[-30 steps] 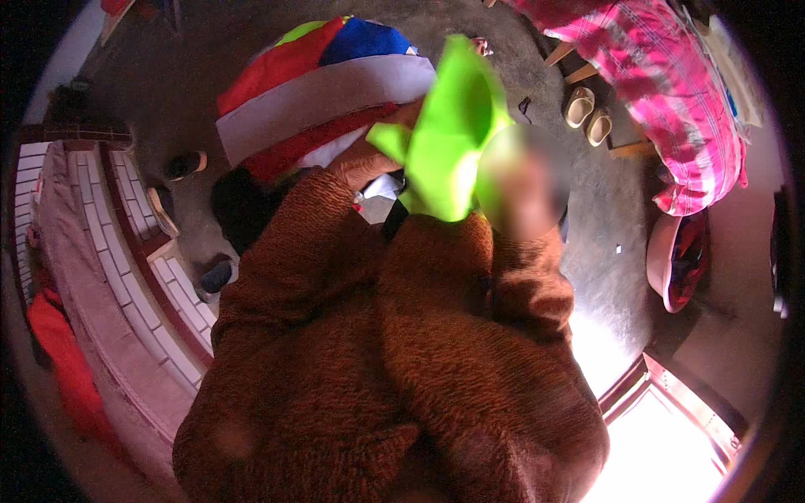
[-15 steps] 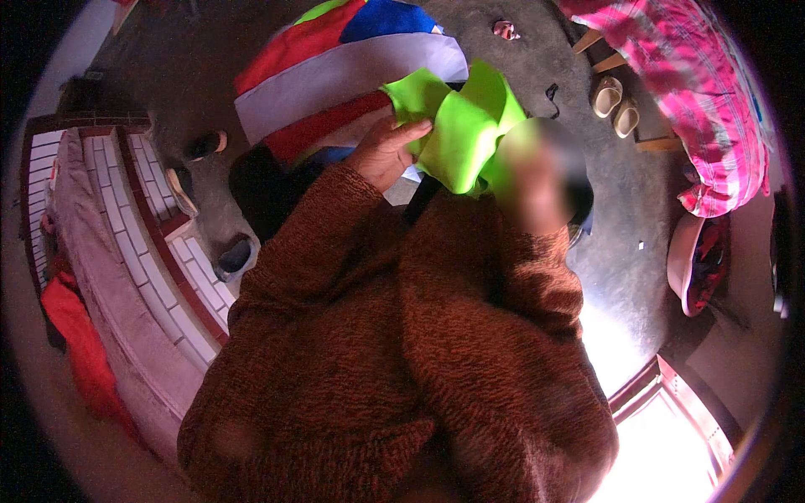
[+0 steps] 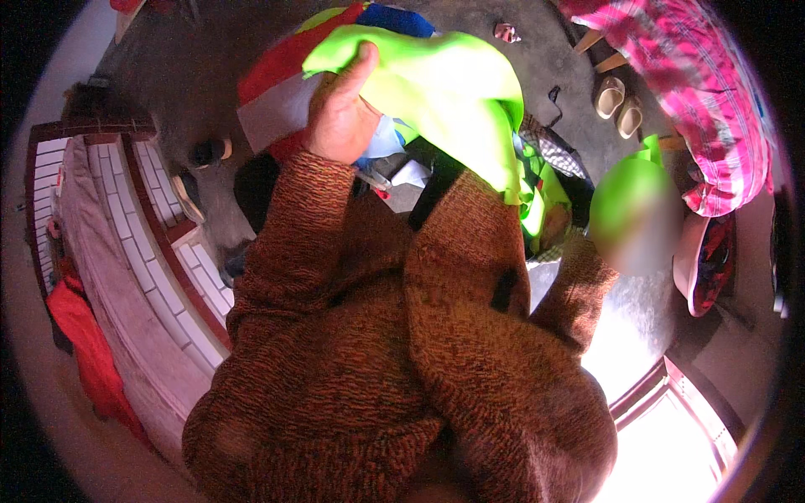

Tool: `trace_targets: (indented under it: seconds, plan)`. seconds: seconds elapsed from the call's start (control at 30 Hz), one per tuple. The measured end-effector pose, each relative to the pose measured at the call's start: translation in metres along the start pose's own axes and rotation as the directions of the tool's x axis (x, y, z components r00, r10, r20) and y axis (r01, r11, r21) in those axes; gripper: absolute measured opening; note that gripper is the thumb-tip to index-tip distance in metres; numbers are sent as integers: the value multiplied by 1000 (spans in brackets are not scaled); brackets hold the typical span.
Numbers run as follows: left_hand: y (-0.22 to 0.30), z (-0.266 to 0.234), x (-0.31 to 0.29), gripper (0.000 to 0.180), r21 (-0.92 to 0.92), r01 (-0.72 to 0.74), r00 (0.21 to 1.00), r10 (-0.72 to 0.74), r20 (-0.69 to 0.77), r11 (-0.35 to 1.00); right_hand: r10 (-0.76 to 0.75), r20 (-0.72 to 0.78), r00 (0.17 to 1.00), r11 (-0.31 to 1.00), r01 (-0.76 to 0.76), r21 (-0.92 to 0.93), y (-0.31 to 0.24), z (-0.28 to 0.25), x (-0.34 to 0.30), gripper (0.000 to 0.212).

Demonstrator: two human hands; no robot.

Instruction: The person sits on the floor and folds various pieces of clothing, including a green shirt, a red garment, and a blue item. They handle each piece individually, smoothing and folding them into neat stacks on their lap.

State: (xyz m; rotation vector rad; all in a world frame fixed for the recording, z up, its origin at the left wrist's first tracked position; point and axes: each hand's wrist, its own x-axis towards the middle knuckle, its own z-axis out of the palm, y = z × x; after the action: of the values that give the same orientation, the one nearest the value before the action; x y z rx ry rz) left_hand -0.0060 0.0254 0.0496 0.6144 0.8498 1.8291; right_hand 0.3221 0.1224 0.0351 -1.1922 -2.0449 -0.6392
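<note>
A bright neon-green cloth (image 3: 444, 75) drapes from my left hand (image 3: 344, 113) over my brown-clad lap. My left hand is closed on its left end, the thumb on top and the other fingers hidden behind the cloth. Off to the right, my right hand (image 3: 633, 230) is raised and blurred, so its fingers do not show clearly. A smaller green cloth piece (image 3: 641, 163) sticks up out of it, apart from the larger cloth. Red cloth (image 3: 272, 71) and blue cloth (image 3: 394, 18) lie spread beyond my left hand.
Green and checked scraps (image 3: 549, 193) lie between my lap and right arm. Pale clogs (image 3: 619, 107) stand on the grey floor, near a pink plaid cover (image 3: 671, 75). A pink basin (image 3: 689, 260) is at the right. Brick-patterned steps (image 3: 126, 218) and dark shoes (image 3: 208, 151) are at left.
My left hand has moved up and left, and the green cloth is spread wider. My right hand has swung away to the right with a green piece. Scraps beneath have come into sight.
</note>
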Motion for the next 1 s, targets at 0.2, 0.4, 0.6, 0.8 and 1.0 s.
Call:
trace_targets:
  seconds: [0.2, 0.4, 0.6, 0.8, 1.0]
  plan:
    - [77, -10, 20, 41, 36, -244, 947, 246, -206, 969, -67, -44, 997, 997, 65, -36, 2, 16, -9, 32]
    - [114, -101, -14, 43, 118, -341, 867, 360, -344, 933, -104, -60, 993, 994, 105, 8, -7, 29, -19, 34]
    - [101, -135, -48, 43, 54, -313, 817, 298, -494, 948, -32, 139, 990, 971, -2, 238, -31, 31, -43, 36]
    - [98, -120, -43, 41, 29, -318, 811, 288, -510, 948, 59, 905, 422, 203, -893, 403, -20, 111, -148, 51]
    - [100, -108, -36, 43, 63, -326, 817, 314, -483, 943, -8, 963, 269, 55, -962, 269, -37, 101, -135, 49]
